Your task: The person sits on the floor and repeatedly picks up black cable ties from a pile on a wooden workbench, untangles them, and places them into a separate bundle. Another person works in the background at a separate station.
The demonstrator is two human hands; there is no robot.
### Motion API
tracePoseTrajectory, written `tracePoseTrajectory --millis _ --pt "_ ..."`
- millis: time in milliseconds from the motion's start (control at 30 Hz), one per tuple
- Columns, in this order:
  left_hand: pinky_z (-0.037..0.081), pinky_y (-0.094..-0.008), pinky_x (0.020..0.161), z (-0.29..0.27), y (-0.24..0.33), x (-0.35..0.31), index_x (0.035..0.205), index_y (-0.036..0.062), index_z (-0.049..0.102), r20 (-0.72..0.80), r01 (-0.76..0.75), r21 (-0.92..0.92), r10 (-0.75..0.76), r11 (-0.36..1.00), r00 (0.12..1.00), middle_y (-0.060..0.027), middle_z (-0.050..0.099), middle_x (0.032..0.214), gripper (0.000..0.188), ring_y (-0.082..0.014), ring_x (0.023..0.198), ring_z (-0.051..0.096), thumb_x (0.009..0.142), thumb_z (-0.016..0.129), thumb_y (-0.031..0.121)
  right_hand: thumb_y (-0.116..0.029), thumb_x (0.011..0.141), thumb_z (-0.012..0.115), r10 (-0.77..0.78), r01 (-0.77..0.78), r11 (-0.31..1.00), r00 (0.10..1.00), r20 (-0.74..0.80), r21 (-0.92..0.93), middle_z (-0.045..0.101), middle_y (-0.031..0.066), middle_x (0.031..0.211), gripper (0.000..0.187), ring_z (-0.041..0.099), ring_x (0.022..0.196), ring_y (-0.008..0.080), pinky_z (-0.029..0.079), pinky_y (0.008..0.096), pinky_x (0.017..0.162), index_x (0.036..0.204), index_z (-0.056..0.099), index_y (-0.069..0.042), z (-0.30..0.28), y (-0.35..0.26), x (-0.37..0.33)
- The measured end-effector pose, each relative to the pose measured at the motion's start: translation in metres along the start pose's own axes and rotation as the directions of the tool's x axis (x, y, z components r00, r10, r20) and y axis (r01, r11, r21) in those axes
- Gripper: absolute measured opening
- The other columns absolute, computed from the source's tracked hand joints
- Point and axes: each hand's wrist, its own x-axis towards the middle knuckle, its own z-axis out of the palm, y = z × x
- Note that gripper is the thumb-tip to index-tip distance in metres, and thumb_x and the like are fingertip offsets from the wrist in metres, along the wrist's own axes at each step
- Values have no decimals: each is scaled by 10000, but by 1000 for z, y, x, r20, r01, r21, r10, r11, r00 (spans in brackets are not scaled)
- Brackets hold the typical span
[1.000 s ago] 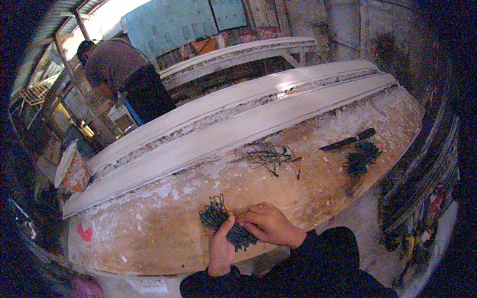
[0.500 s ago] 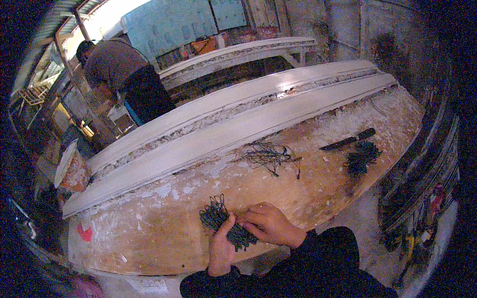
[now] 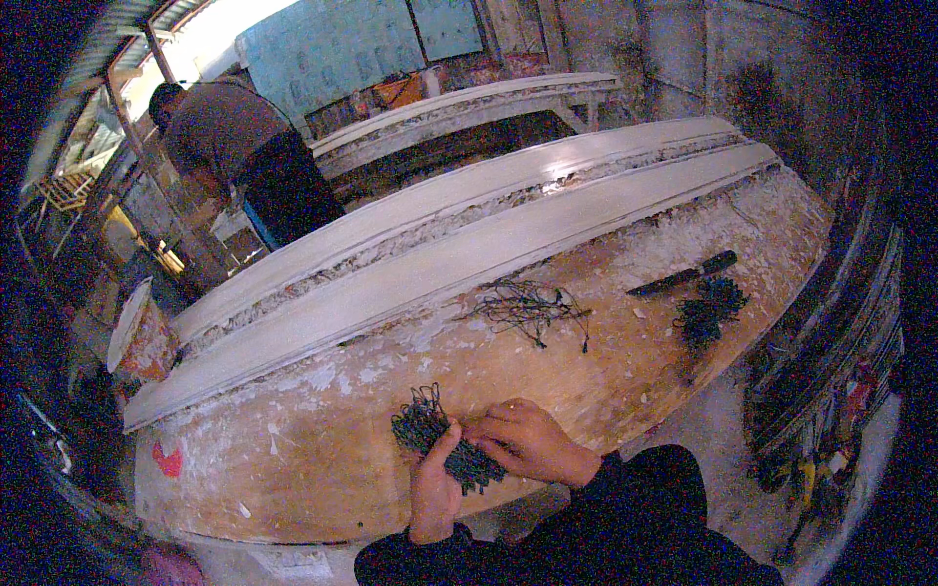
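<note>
My left hand (image 3: 436, 488) is closed round a bundle of dark, looped cord or thin wire (image 3: 422, 430), its thumb lying across the middle. Loops stick out at the bundle's upper end, and the rest hangs out below the thumb. From the right, my right hand (image 3: 532, 441) meets the bundle beside that thumb with its fingers pinched together. What sits between those fingertips is too small to make out. Both hands are over the near edge of the worn, paint-spattered wooden tabletop (image 3: 322, 469).
Loose tangled strands (image 3: 532, 308) lie mid-table. A dark-handled knife-like tool (image 3: 684, 273) and another bundle (image 3: 711, 311) are at the right. Long white boards (image 3: 449, 249) run along the far side. A paint-smeared container (image 3: 147, 337) stands left. Beyond, a person (image 3: 244, 146) bends over.
Both hands keep nearly the same place and grip on the bundle. The person beyond the boards has barely shifted.
</note>
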Motion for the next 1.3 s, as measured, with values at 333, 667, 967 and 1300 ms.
tracePoseTrajectory --millis 333,667,967,1300 --pt "468 -271 628 0 0 0 933 77 551 52 -4 24 3 1000 999 -11 575 797 136 -126 714 558 808 603 79 -64 748 550 25 -27 996 999 26 89 572 95 849 130 555 844 289 424 380 706 876 561 -88 -2 0 2" --pt "468 -299 630 -4 0 4 933 69 543 -11 -40 -53 39 998 999 -24 559 773 119 -155 691 553 826 585 102 -90 563 685 -120 137 990 943 -311 31 564 64 885 174 516 872 270 413 366 765 688 566 -113 -10 5 1" --pt "461 -309 680 -4 1 3 968 79 503 74 -127 -134 138 983 988 -24 524 811 151 -167 737 540 833 568 92 -133 656 628 -32 76 991 935 -354 113 604 73 908 175 516 936 292 396 370 830 830 635 -117 -10 8 -3" --pt "430 -314 737 -3 2 0 967 77 472 180 -182 -221 223 958 958 -37 476 828 167 -180 770 492 831 566 103 -197 818 610 309 -346 795 938 158 498 632 82 872 203 588 827 201 448 301 750 932 620 -29 -7 1 3"
